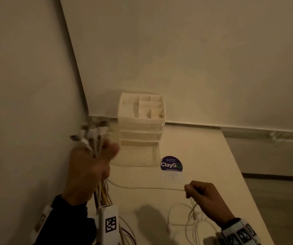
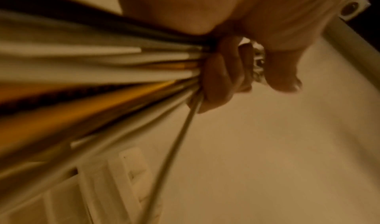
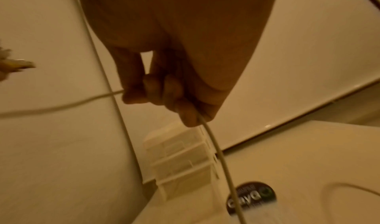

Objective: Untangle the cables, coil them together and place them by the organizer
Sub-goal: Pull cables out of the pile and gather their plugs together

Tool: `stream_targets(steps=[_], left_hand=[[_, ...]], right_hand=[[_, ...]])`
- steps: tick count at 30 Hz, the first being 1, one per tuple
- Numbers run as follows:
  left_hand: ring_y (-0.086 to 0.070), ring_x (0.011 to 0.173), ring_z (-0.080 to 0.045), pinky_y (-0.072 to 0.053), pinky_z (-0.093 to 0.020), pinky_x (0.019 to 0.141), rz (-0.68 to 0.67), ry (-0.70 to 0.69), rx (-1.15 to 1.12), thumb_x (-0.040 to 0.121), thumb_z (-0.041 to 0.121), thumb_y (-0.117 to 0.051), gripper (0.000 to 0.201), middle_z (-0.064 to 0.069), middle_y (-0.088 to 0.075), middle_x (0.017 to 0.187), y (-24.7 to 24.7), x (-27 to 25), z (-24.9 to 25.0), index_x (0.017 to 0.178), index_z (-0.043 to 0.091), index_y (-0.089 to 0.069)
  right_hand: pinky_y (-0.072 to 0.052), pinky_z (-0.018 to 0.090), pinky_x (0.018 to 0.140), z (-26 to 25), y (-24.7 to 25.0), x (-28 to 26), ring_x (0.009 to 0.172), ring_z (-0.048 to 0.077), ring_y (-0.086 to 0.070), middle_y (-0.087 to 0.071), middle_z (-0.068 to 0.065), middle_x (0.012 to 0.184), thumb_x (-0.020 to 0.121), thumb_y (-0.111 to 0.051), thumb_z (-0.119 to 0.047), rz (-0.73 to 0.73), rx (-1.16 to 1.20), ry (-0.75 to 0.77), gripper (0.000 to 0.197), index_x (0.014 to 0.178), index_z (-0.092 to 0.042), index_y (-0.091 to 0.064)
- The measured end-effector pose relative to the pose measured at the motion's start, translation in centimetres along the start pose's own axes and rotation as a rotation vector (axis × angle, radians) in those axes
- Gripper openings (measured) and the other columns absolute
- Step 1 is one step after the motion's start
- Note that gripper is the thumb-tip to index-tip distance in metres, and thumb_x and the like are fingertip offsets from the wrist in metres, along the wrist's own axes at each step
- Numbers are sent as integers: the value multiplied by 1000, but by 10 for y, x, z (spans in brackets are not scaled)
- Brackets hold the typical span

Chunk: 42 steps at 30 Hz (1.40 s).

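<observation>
Up at the left, the left hand (image 1: 89, 167) grips a bundle of cables (image 1: 93, 138), connector ends fanned above the fist. One white cable (image 1: 142, 188) runs rightward to the right hand (image 1: 204, 197), which pinches it. Beyond them, the white organizer (image 1: 142, 121) stands on the table (image 1: 213, 165) beside a ClayGo sticker (image 1: 171, 164).

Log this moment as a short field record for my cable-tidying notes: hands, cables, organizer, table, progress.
left hand: left hand raised, grips cable bundle with the plug ends sticking up
right hand: right hand pinches a single white cable running across to the left hand
loose cables: loose cables lie looped on the table below the right hand
organizer: organizer stands at the wall, compartments on top
sticker: round ClayGo sticker in front of the organizer
progress: not yet coiled or placed
</observation>
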<state>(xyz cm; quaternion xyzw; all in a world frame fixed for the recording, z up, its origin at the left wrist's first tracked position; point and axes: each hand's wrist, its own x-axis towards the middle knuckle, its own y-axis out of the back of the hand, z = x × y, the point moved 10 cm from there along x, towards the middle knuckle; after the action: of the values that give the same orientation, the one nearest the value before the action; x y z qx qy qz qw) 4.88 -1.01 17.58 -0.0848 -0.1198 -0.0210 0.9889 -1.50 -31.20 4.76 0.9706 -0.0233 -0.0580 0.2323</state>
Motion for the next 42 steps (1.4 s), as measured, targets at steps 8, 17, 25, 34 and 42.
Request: stream_targets(steps=[8, 17, 25, 34, 42], left_hand=[[-67, 78, 0, -50, -16, 71, -430, -11, 359, 81, 18, -76, 9, 16, -73, 79, -132, -31, -27, 89, 22, -76], [-40, 34, -6, -34, -22, 43, 13, -93, 353, 84, 29, -66, 47, 6, -47, 37, -93, -8, -5, 40, 24, -50], [-26, 26, -13, -32, -30, 47, 279, -1, 245, 80, 40, -70, 46, 5, -34, 32, -23, 4, -13, 43, 20, -52], [-35, 27, -10, -33, -21, 37, 251, -85, 311, 79, 24, -73, 45, -2, -41, 32, -71, -34, -3, 45, 2, -54], [-48, 44, 5, -35, -6, 52, -235, -21, 400, 86, 15, -68, 31, 21, -53, 44, -161, -47, -35, 61, 33, -62]], right_hand=[[-34, 25, 55, -118, 6, -1, 54, 12, -39, -48, 5, 57, 90, -55, -38, -61, 100, 274, 35, 66, -15, -64], [-37, 19, 56, -79, 22, -4, 53, 8, -41, -44, 1, 56, 95, -50, -35, -79, 132, 218, 37, 70, -14, -68], [-36, 27, 55, 18, 32, -11, 51, 10, -38, -41, -1, 55, 96, -57, -26, -14, 188, -14, 40, 56, -17, -59], [-35, 15, 51, -13, 53, -2, 48, 7, -36, -39, 1, 48, 88, -63, -12, 186, 131, 92, 40, 54, 2, -46], [-32, 24, 50, -92, 35, -9, 46, 12, -32, -39, -1, 48, 76, -60, -34, -62, 495, 270, 34, 47, -18, -52]])
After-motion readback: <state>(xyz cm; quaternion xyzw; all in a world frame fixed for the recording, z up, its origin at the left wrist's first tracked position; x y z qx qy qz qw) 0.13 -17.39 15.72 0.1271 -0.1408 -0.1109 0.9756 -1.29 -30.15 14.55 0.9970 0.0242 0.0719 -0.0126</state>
